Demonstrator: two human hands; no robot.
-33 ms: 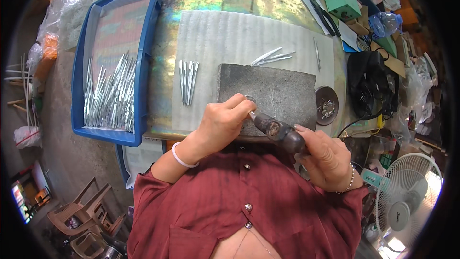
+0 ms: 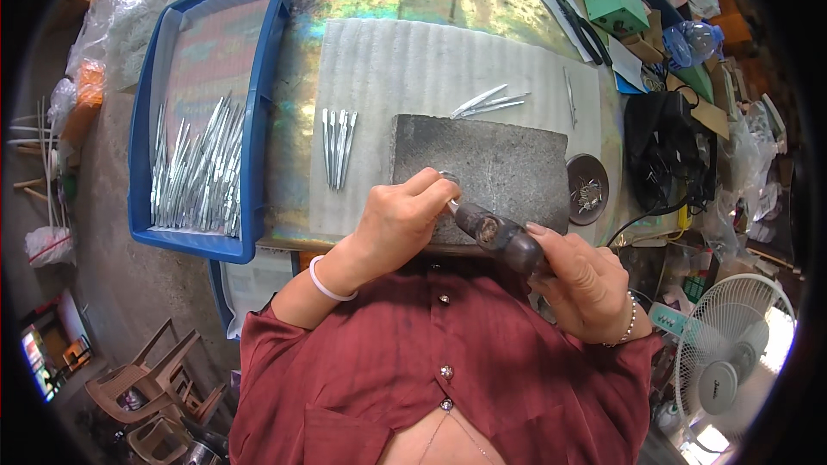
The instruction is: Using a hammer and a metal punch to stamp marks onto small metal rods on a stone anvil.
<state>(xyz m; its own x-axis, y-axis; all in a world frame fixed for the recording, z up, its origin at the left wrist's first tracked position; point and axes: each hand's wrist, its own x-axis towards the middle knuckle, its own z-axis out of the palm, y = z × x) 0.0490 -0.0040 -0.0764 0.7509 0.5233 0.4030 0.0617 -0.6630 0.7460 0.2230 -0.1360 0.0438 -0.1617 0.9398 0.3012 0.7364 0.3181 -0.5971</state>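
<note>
Over the near edge of a grey stone slab [image 2: 517, 155], my left hand [image 2: 401, 215] is closed in a pinch on a small silvery metal piece [image 2: 452, 205], most of it hidden by the fingers. My right hand [image 2: 586, 280] grips a hammer [image 2: 495, 234] with a dark, worn head. The hammer head is close to the left fingertips; whether it touches the piece I cannot tell. Left of the slab lies a row of slim silvery metal pieces [image 2: 338, 151]. A few similar pieces [image 2: 491, 102] lie loosely behind the slab.
A blue tray [image 2: 257, 120] at left holds many slim metal pieces. White foam sheet [image 2: 388, 60] lies under the slab. Right of it are a round dark dish [image 2: 599, 170] with small metal bits, a black bag [image 2: 663, 146], pliers [image 2: 584, 30] and a fan [image 2: 732, 362].
The hammer head and my right fingertips have shifted very slightly to the left. My left hand keeps its place.
</note>
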